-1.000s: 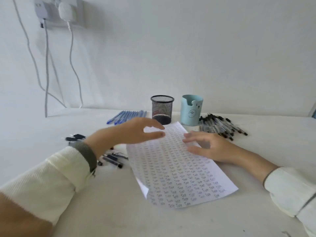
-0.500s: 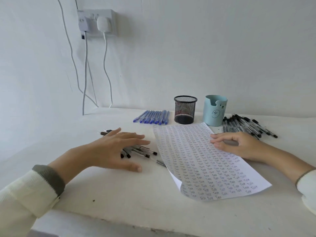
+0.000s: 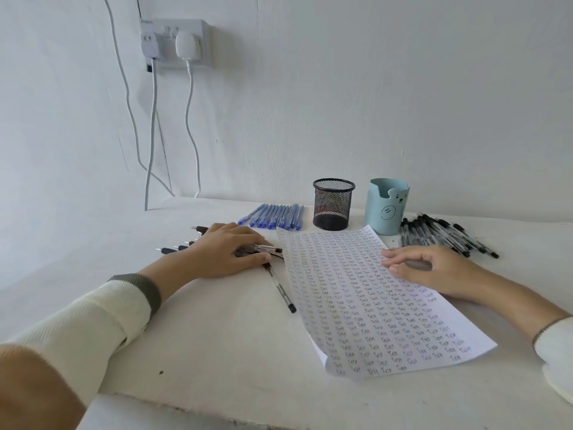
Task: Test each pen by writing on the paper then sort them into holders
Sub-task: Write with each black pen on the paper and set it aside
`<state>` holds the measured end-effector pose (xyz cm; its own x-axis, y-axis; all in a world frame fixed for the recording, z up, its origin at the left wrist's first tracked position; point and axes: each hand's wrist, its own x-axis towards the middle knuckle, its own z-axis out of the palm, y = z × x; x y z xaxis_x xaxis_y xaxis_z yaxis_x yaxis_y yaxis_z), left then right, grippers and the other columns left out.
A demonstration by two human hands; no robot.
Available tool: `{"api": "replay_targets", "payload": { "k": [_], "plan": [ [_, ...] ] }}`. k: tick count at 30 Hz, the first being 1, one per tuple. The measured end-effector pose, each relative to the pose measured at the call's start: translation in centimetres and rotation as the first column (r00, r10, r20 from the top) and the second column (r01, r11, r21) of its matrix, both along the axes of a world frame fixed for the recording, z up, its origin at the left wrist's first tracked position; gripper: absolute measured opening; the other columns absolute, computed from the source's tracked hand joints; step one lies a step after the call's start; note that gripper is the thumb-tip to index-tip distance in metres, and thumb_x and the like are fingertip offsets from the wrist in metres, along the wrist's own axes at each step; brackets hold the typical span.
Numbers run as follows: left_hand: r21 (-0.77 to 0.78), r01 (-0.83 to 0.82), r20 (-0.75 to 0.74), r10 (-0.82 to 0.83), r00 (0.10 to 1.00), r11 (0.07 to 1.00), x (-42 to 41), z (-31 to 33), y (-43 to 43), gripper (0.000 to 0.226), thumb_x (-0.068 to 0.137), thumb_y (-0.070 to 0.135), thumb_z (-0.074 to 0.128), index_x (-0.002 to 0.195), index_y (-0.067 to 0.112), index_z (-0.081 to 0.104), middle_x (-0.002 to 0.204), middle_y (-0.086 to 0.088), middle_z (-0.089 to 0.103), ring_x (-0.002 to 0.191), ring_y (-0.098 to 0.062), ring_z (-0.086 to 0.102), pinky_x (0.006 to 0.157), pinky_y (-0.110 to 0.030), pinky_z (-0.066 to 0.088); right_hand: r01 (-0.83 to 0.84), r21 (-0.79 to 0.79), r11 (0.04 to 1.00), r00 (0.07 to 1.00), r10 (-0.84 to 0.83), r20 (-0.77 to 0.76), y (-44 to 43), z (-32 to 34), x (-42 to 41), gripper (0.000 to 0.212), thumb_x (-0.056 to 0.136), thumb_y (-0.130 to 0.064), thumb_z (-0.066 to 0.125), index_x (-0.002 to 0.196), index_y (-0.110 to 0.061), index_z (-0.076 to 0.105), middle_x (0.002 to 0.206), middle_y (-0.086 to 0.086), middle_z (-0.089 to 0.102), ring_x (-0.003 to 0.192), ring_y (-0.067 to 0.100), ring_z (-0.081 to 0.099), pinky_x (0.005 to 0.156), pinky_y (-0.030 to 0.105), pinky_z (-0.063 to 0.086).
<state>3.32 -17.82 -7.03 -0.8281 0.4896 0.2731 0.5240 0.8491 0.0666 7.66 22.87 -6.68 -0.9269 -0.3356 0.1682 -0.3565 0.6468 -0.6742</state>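
A sheet of paper (image 3: 356, 308) filled with rows of the word "Test" lies in the middle of the white table. My left hand (image 3: 226, 252) lies on a small pile of black pens (image 3: 178, 248) left of the sheet, with fingers and thumb curled round some of them. One black pen (image 3: 279, 287) lies loose along the paper's left edge. My right hand (image 3: 434, 268) rests on the paper's right edge with relaxed fingers, holding nothing. Behind the sheet stand a black mesh holder (image 3: 333, 204) and a light blue bear holder (image 3: 387, 211).
A row of blue pens (image 3: 276, 215) lies left of the mesh holder. A heap of black pens (image 3: 443, 234) lies right of the blue holder. A wall socket (image 3: 175, 41) with plugs and hanging cables is at the back left. The table's front edge (image 3: 217, 411) is close.
My left hand has swung from above the paper to the left and come down on the black pen pile, closing on pens. The view has turned left. My right hand stays on the paper.
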Motion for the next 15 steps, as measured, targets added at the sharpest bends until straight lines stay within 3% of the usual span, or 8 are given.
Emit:
{"api": "replay_targets", "payload": {
  "k": [3, 6, 9, 12, 15],
  "plan": [
    [0.042, -0.025, -0.007, 0.025, 1.000, 0.999, -0.3, -0.1, -0.2, 0.099, 0.064, 0.099, 0.008, 0.131, 0.044, 0.056, 0.137, 0.021, 0.051, 0.127, -0.011, 0.042, 0.110, -0.030, 0.019, 0.007, 0.008, 1.000, 0.999, -0.007, -0.032, 0.3, -0.2, -0.3, 0.024, 0.076, -0.047, 0.070, 0.098, -0.040, 0.077, 0.121, -0.028, 0.064, 0.119, -0.015, 0.050, 0.113, 0.026, 0.031],
    [0.122, 0.109, -0.117, -0.095, 0.989, 0.986, 0.0, -0.2, -0.5, 0.076, 0.075, 0.092, 0.027, 0.131, 0.047, 0.053, 0.139, 0.020, 0.049, 0.126, -0.009, 0.042, 0.111, -0.032, 0.018, 0.031, 0.009, 0.999, 0.998, -0.030, -0.057, 0.5, -0.3, -0.6, 0.017, 0.080, -0.039, 0.072, 0.095, -0.037, 0.079, 0.117, -0.024, 0.067, 0.114, -0.015, 0.054, 0.111, 0.025, 0.037],
    [0.114, 0.357, -0.238, -0.323, 0.916, 0.927, 0.4, -0.3, 0.0, 0.046, 0.085, 0.071, 0.050, 0.119, 0.043, 0.064, 0.135, 0.017, 0.054, 0.123, -0.004, 0.044, 0.112, -0.032, 0.020, 0.027, -0.011, 1.000, 0.997, -0.028, -0.068, 0.5, -0.2, -0.5, 0.034, 0.068, -0.062, 0.070, 0.092, -0.039, 0.079, 0.113, -0.026, 0.068, 0.111, -0.015, 0.055, 0.106, 0.021, 0.039],
    [0.066, 0.443, -0.213, -0.421, 0.882, 0.894, 0.7, 0.0, 0.7, 0.029, 0.090, 0.061, 0.052, 0.106, 0.046, 0.070, 0.133, 0.016, 0.055, 0.126, -0.011, 0.045, 0.113, -0.031, 0.021, 0.022, -0.019, 1.000, 0.998, -0.023, -0.060, 0.5, -0.2, -0.4, 0.052, 0.059, -0.081, 0.065, 0.093, -0.043, 0.077, 0.113, -0.031, 0.066, 0.112, -0.015, 0.055, 0.103, 0.018, 0.039],
    [0.027, 0.444, -0.241, -0.426, 0.872, 0.896, 0.6, 0.0, 0.2, 0.031, 0.098, 0.053, 0.043, 0.106, 0.044, 0.072, 0.132, 0.017, 0.056, 0.124, -0.013, 0.047, 0.108, -0.035, 0.032, 0.037, -0.019, 0.999, 0.998, -0.038, -0.049, 0.5, -0.2, -0.5, 0.031, 0.072, -0.058, 0.070, 0.095, -0.038, 0.079, 0.115, -0.025, 0.068, 0.112, -0.014, 0.055, 0.107, 0.022, 0.039]
  ]
}}
